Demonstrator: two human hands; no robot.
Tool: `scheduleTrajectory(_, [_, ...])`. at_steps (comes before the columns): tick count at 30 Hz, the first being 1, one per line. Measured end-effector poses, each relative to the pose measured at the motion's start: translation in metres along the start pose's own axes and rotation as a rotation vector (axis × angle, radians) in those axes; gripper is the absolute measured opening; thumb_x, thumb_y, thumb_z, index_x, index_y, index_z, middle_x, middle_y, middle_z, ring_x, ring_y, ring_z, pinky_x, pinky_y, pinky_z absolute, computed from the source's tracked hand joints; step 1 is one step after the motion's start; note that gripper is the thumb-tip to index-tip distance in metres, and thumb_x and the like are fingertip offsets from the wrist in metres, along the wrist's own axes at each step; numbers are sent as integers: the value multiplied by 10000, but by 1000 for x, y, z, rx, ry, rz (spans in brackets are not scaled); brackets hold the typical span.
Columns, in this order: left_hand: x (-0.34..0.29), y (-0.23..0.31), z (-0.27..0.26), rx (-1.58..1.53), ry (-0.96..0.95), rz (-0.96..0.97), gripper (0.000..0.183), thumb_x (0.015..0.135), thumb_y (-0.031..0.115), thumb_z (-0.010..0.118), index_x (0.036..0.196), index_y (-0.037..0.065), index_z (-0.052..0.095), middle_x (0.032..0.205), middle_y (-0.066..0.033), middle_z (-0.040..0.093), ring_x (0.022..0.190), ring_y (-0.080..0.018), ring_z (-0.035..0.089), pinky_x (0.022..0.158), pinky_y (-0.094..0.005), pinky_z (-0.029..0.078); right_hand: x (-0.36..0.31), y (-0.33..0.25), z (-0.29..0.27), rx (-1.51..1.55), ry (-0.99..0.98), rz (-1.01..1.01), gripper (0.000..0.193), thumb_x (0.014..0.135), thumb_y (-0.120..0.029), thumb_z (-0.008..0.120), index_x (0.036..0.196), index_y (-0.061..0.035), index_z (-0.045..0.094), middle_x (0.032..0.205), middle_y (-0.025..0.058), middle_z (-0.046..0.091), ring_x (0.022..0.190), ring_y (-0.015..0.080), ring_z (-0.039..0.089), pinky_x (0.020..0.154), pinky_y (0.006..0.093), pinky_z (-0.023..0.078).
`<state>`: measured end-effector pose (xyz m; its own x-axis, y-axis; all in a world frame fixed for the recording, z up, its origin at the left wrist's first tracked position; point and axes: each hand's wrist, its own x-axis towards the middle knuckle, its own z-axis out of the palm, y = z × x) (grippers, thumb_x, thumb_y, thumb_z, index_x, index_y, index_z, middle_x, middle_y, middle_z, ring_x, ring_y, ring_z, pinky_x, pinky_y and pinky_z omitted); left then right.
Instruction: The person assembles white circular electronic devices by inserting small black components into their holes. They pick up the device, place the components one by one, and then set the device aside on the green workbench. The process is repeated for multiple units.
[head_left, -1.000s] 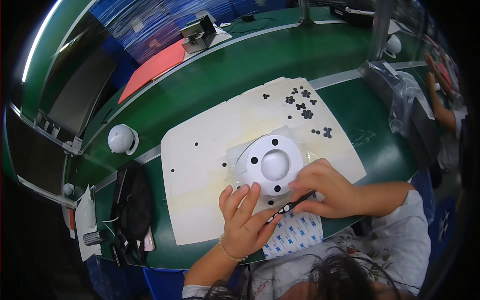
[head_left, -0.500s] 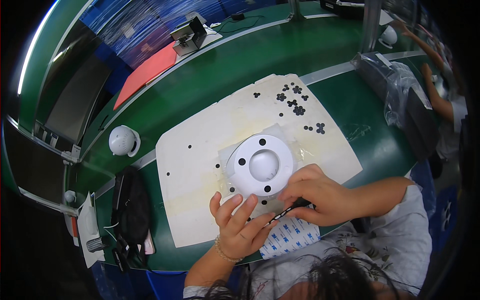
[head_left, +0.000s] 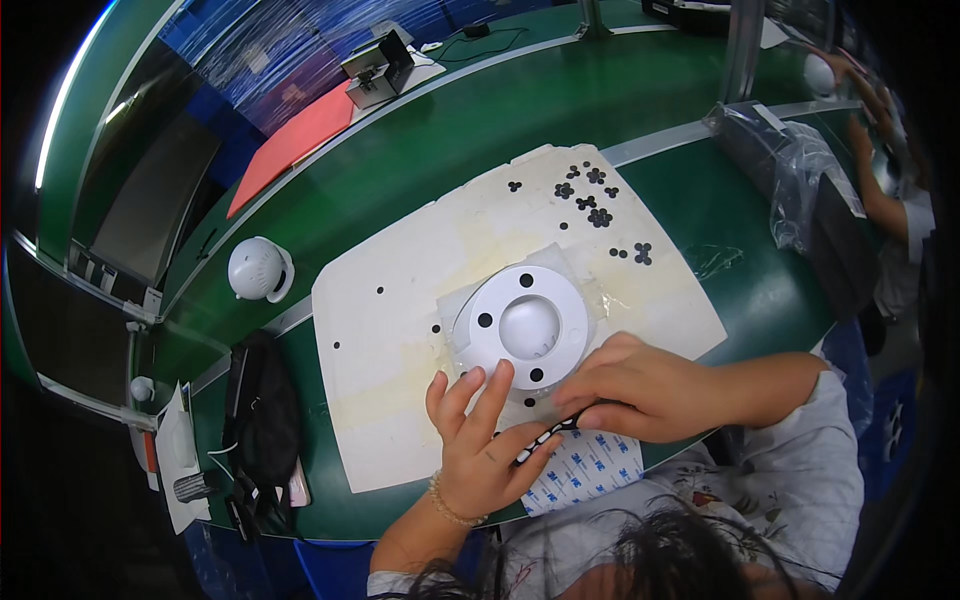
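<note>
Between my hands is a thin black strip (head_left: 546,437) with a row of white spots, tilted and seen nearly edge-on. My left hand (head_left: 478,440) pinches its lower left end between thumb and index finger, the other fingers spread. My right hand (head_left: 640,393) grips its upper right end with curled fingers. Just beyond them a white ring-shaped part (head_left: 575,340) lies on translucent wrapping, with three black round pads on its face. Below the strip is a white sheet with blue print (head_left: 590,475), partly hidden by my hands.
A pale board (head_left: 400,400) covers the green bench, with clusters of small black discs (head_left: 600,218) at its far right. Left are a white round device (head_left: 258,270) and a black bag (head_left: 270,410). A dark box with plastic (head_left: 790,190) and a co-worker's arm (head_left: 880,205) are right.
The black strip and my right hand have shifted slightly left, showing more white spots. At the left, the white round device has moved a little right. The co-worker's white device has moved right.
</note>
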<state>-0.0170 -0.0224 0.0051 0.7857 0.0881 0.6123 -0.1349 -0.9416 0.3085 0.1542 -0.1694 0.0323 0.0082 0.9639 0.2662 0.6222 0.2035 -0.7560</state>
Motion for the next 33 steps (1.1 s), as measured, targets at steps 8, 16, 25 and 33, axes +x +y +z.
scheduleTrajectory(8, [2,-1,0,-64,-61,-14,188,673,330,709,750,168,654,1325,-191,420,1263,-307,273,1047,-442,79,-2,9,10,241,-101,90,338,793,-184,639,1088,-67,522,884,58,609,871,244,563,852,354,359])
scheduleTrajectory(16, [3,-2,1,-116,-82,-21,160,669,283,717,769,169,666,1326,-169,428,1268,-305,269,1045,-448,82,-2,8,10,49,-22,-73,350,786,-182,644,1103,-95,526,900,45,612,903,219,546,842,350,363])
scheduleTrajectory(25, [1,-2,3,-98,-78,32,166,683,222,709,823,152,655,1310,-129,455,1262,-289,289,1044,-461,93,-4,8,17,187,13,43,362,763,-141,663,1087,-88,509,873,34,606,858,227,547,789,356,398])
scheduleTrajectory(33, [4,1,0,-125,-79,-9,91,711,190,680,760,130,633,1256,-89,516,1241,-267,323,1047,-463,96,-2,10,18,76,81,-58,246,763,-145,657,987,-96,566,828,32,599,806,232,550,768,344,406])
